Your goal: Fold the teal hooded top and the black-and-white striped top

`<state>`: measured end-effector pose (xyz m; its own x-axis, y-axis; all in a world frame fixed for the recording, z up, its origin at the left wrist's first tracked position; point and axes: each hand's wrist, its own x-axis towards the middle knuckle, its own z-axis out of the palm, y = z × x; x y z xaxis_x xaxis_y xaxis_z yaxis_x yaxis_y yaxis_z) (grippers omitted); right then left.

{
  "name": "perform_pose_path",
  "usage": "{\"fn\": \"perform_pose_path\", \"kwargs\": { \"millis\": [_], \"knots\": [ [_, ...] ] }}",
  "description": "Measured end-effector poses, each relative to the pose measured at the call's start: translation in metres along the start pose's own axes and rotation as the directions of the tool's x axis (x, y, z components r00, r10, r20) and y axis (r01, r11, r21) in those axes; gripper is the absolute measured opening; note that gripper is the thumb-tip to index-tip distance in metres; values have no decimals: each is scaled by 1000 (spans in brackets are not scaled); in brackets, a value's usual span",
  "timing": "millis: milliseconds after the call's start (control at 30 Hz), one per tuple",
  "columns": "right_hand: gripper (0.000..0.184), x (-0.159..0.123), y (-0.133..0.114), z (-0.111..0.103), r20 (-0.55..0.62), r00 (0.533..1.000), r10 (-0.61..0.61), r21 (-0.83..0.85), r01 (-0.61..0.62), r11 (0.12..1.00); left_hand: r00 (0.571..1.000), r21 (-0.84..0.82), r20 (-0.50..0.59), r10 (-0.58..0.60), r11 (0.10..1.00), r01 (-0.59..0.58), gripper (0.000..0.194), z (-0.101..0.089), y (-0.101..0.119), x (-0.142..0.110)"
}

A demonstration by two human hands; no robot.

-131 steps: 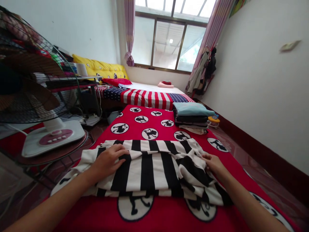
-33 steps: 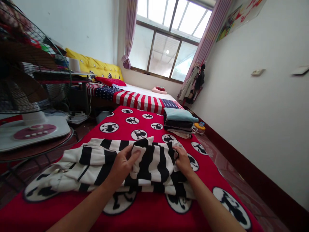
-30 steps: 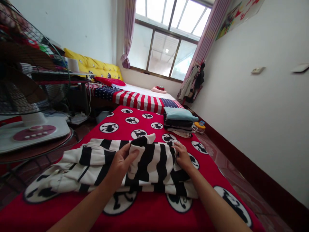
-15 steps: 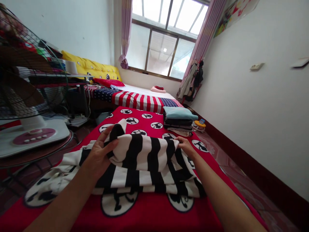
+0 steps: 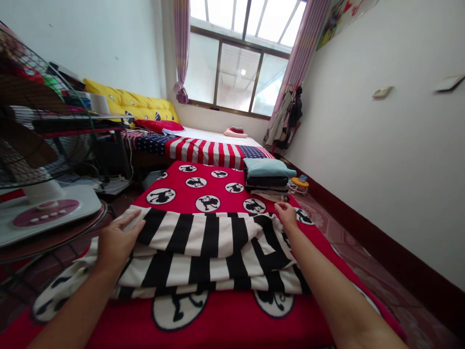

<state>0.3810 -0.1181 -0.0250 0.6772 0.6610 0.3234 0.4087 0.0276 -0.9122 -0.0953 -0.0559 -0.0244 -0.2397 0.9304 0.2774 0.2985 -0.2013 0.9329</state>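
A black-and-white striped garment [image 5: 203, 264] lies folded in layers across the red blanket [image 5: 232, 325], its upper flap turned back away from me. My left hand [image 5: 118, 242] is at the left end of this flap, with thumb and fingers closed around its white edge. At the far right corner is my right hand [image 5: 286, 215], fingers curled together just above the cloth. No fabric shows between those fingertips. Part of the garment's left side is hidden beneath my left hand and forearm.
A stack of folded clothes [image 5: 269, 177], light blue on top, sits at the blanket's far right. To the left stands a fan [image 5: 47, 208] on a round stool. Behind is a bed [image 5: 203, 150]; a small yellow stool [image 5: 300, 182] stands by the right wall.
The flap, held raised before, has come down flatter and stretched wider. My left hand has moved left and toward me with its end. My right hand has shifted slightly right, off the cloth.
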Motion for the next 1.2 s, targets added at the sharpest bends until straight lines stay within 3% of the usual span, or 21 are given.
{"fn": "perform_pose_path", "kwargs": {
  "millis": [67, 133, 233, 300, 467, 633, 667, 733, 800, 900, 967, 1067, 1200],
  "knots": [
    [42, -11, 3, -5, 46, 999, -3, -17, 4, 1000, 998, 249, 30, 55, 967, -60, 34, -8, -11, -2],
    [45, -26, 2, -10, 151, 988, 1, -28, 3, 1000, 996, 377, 34, 82, 922, -89, 40, -11, -15, -5],
    [46, -43, -3, -14, 373, 928, 0, -89, 36, 995, 995, 432, 30, 98, 896, -101, 44, -11, -16, -8],
    [41, -45, -4, -13, 444, 896, -2, -159, 81, 984, 994, 424, 21, 103, 900, -102, 44, -9, -16, -8],
    [39, -33, 2, -6, 316, 949, -7, -303, 108, 947, 972, 484, 52, 227, 846, -223, 43, -6, -25, -6],
    [9, -45, -8, 7, 166, 984, -58, -506, 135, 852, 919, 684, 107, 379, 643, -345, 42, -11, -17, -10],
    [16, -51, -14, 12, 130, 984, -121, -555, 174, 814, 896, 704, 95, 433, 607, -368, 42, -11, -10, -12],
    [30, -68, -32, 25, 109, 946, -305, -630, 303, 715, 838, 683, 105, 535, 573, -452, 38, -7, 5, -18],
    [31, -87, -49, 41, 201, 859, -470, -612, 485, 625, 779, 551, 211, 590, 587, -593, 33, 6, 21, -24],
    [36, -123, -64, 67, 446, 723, -527, -453, 690, 564, 684, 277, 509, 523, 653, -705, 34, 40, 32, -34],
    [45, -146, -62, 80, 588, 666, -459, -431, 738, 519, 642, 268, 659, 392, 675, -687, 39, 62, 28, -39],
    [51, -167, -47, 90, 667, 671, -326, -525, 732, 434, 694, 448, 686, 221, 623, -641, 47, 83, 13, -42],
    [51, -171, -33, 92, 663, 683, -307, -582, 728, 362, 733, 528, 654, 186, 583, -618, 55, 86, -2, -43]
  ]
}}
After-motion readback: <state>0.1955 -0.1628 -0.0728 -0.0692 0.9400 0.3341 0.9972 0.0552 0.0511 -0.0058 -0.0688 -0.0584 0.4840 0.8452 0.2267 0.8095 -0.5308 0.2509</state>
